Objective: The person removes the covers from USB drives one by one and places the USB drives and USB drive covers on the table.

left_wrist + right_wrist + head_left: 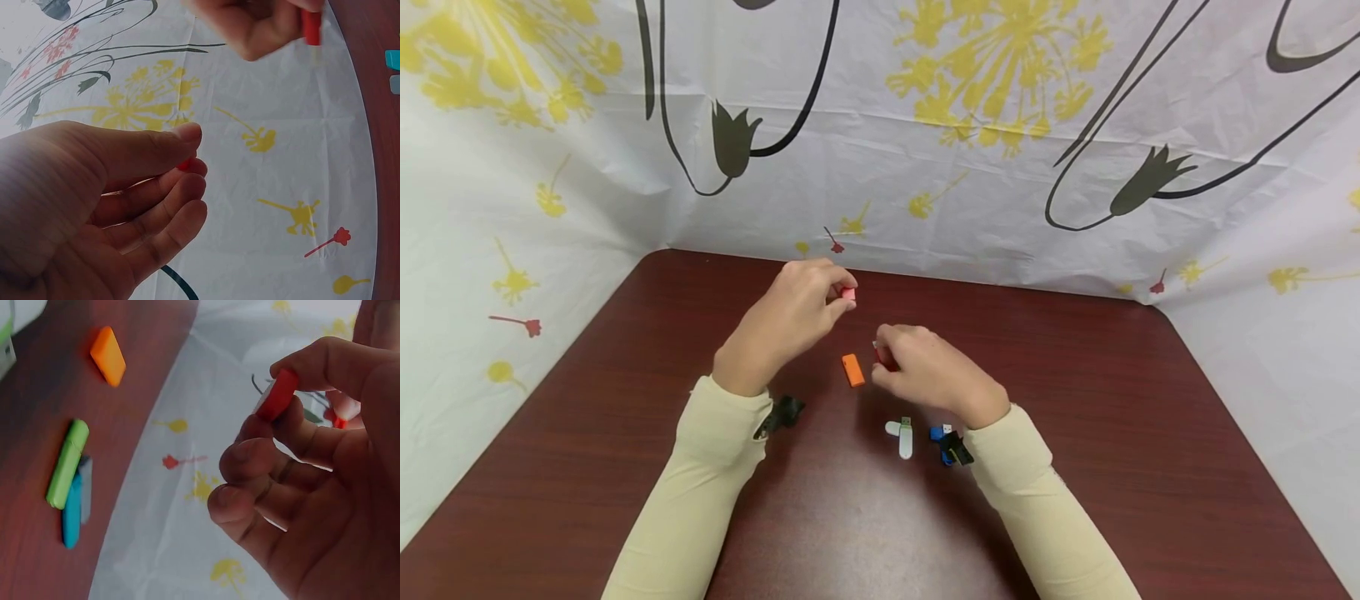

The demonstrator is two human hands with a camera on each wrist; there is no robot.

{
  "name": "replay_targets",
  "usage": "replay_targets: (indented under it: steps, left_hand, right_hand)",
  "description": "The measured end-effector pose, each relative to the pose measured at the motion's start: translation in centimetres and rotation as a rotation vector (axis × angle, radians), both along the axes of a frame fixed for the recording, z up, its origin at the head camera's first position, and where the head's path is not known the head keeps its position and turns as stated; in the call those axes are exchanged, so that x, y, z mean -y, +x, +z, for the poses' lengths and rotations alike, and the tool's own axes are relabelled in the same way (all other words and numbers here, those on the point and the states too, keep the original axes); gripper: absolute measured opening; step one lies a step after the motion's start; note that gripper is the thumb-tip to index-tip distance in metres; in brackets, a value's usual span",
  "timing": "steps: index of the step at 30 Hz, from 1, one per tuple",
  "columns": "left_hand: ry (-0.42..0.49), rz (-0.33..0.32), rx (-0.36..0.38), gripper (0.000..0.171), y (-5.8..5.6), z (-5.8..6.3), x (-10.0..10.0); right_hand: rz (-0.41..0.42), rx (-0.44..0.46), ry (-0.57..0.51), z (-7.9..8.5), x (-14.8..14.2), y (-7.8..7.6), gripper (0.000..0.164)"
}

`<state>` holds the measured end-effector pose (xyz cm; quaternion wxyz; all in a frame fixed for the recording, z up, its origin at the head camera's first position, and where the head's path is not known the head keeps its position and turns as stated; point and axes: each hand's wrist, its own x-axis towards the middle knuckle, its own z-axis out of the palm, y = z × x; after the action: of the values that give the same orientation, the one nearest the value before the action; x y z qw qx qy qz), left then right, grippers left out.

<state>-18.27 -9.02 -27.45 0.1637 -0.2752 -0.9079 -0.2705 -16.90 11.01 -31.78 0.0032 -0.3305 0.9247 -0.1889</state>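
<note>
Just above the middle of the head view, the left hand (793, 310) pinches a small red cap (848, 293). Right of centre, the right hand (928, 371) pinches a red stick (280, 394). On the desk (820, 517), an orange stick (853, 371) sits mid-frame; lower right of it lie white (906, 443) and blue sticks (937, 433).

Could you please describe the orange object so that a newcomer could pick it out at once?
On the reddish-brown table, find the left hand and the right hand. In the head view, just left of the right hand lies a small oblong bar. Its bright orange colour sets it apart from the white USB stick and the blue one.
</note>
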Motion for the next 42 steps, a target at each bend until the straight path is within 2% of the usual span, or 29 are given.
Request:
replay_targets:
  steps: [6,12,20,27,35,42]
  left_hand:
    - [0.003,0.002,0.019,0.011,0.0,0.0,-0.1]
    - [0.004,0.003,0.024,0.011,0.0,0.0,0.0]
    - [-0.008,0.016,0.050,0.013,0.0,-0.1,-0.1]
    - [-0.010,0.020,0.062,0.012,-0.1,-0.1,-0.2]
    - [-0.019,0.028,0.086,0.012,-0.1,-0.1,-0.4]
    - [-0.015,0.015,0.082,0.013,0.0,-0.2,-0.4]
  right_hand:
    - [0.022,0.132,0.095,-1.3,1.2,0.5,0.014]
    - [0.060,0.188,0.226,-2.5,2.9,1.3,0.016]
    - [-0.036,0.223,0.362,-4.2,4.9,2.9,0.015]
    - [-0.088,0.293,0.359,-4.9,5.6,3.6,0.017]
    - [-0.110,0.327,0.321,-5.1,5.9,3.9,0.041]
    - [-0.100,0.332,0.322,-4.9,5.8,4.0,0.040]
